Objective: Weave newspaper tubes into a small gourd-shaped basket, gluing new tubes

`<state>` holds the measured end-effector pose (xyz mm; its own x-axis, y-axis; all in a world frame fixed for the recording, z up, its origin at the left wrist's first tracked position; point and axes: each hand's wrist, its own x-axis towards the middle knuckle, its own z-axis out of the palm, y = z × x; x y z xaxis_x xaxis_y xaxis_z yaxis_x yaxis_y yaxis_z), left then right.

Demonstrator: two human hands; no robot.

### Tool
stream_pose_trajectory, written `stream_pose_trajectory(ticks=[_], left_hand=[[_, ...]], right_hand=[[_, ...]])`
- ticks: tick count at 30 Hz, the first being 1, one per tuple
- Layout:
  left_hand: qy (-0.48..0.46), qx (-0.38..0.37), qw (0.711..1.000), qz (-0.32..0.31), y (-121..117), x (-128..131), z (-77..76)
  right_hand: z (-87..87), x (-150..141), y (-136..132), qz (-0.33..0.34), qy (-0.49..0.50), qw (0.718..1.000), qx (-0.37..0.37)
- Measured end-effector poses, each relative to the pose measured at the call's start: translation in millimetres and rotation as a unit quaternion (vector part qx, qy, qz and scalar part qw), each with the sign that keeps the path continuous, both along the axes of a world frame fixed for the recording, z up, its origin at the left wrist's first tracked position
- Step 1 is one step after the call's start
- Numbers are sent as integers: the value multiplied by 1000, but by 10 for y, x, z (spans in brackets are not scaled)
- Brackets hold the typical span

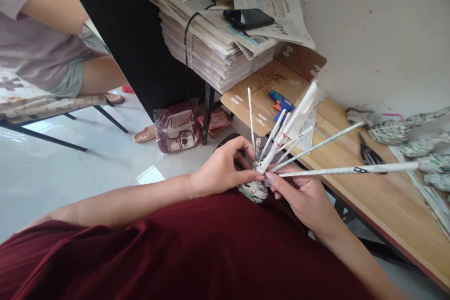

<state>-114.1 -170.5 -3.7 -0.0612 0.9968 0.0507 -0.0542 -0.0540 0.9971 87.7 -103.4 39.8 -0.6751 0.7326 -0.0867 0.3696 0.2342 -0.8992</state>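
Note:
A small woven newspaper piece (252, 191) with a rounded base rests against my lap. Several rolled paper strips fan upward and outward from its narrow neck, around a thicker white paper roll (294, 119). My left hand (228, 164) grips the neck from the left, thumb and fingers closed about it. From the right, my right hand (298, 190) pinches the base of a long paper strip (351, 169) that sticks out to the right. The fingertips of both hands nearly meet at the neck, and some fingers are hidden behind the piece.
A wooden bench (355, 183) runs along the right, with a blue glue gun (281, 101), black pliers (370, 153) and woven paper pieces (404, 136). Behind it stands a stack of newspapers (214, 47) bearing a phone (248, 18). A mirror-like panel at left shows a seated person (45, 42).

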Motion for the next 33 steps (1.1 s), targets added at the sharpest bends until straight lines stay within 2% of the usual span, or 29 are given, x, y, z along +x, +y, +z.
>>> stream_pose_trajectory(ticks=[5,12,20,25,29,33], left_hand=[[30,20,999,2,-10,-22,-2],[58,35,998,-6,18,-72,-13],[36,-2,999,18,22,-71,20],[27,-34,999,3,9,-61,30],[57,-50,997,-20,26,-70,72],[126,-46,990,-43,48,-91,130]], right_hand=[[-3,-2,-1,-2,-10,1000,-19],[48,-100,11,21,-32,999,6],[10,-95,11,-5,-31,999,-30],[10,-94,-2,-7,-9,999,-45],[0,-85,-14,-13,-1,999,-46],[-32,-90,-15,-28,3,998,-64]])
